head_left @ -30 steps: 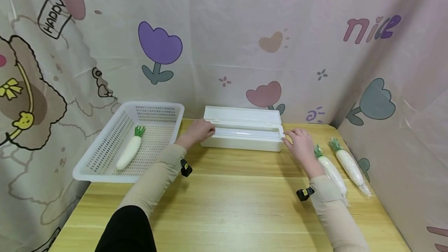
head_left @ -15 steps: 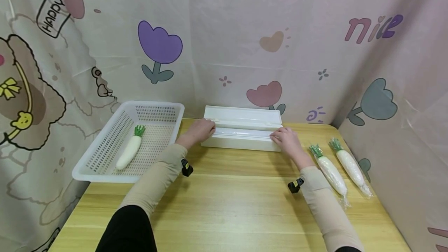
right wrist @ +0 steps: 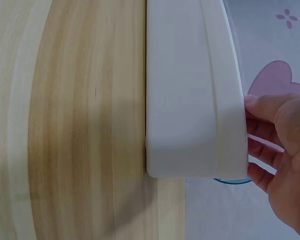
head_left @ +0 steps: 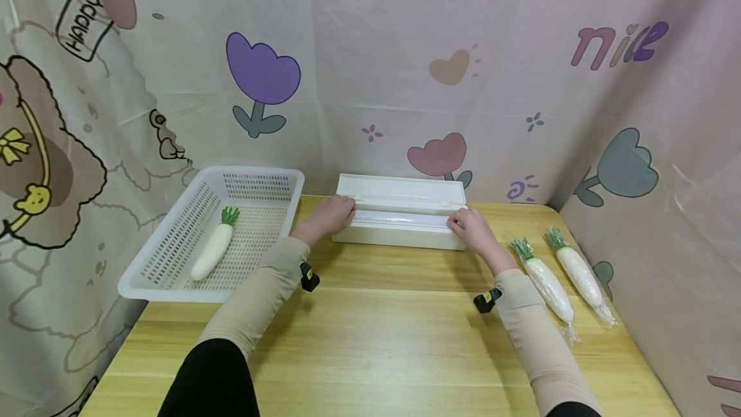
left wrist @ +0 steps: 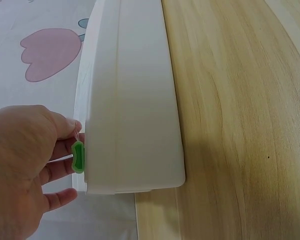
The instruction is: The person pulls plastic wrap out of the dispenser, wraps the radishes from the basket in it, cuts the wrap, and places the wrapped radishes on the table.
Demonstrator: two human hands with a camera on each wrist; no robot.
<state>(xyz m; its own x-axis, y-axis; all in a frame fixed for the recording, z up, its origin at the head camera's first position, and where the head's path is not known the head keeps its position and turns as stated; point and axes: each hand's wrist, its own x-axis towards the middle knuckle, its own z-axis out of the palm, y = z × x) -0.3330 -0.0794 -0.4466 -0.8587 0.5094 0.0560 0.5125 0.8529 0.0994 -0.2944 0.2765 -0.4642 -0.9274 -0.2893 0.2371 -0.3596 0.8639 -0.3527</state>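
A white cling film dispenser box stands at the back of the table, its lid raised. Shiny clear cling film runs along the opening. At the box's left end, my left hand pinches the film between thumb and forefinger. The left wrist view shows a green slider beside those fingers, on the box's edge. My right hand is at the right end, thumb and forefinger pinching at the film edge. Its other fingers lie close to the box's edge; the film there is hard to see.
To the left, a white plastic basket holds an unwrapped white radish with green stems. Two radishes wrapped in film, a nearer one and a farther one, lie at the table's right edge. A printed curtain hangs behind.
My right hand has moved left from the box's right end onto the film edge, and its fingers have closed there. My left hand has stayed at the left end.
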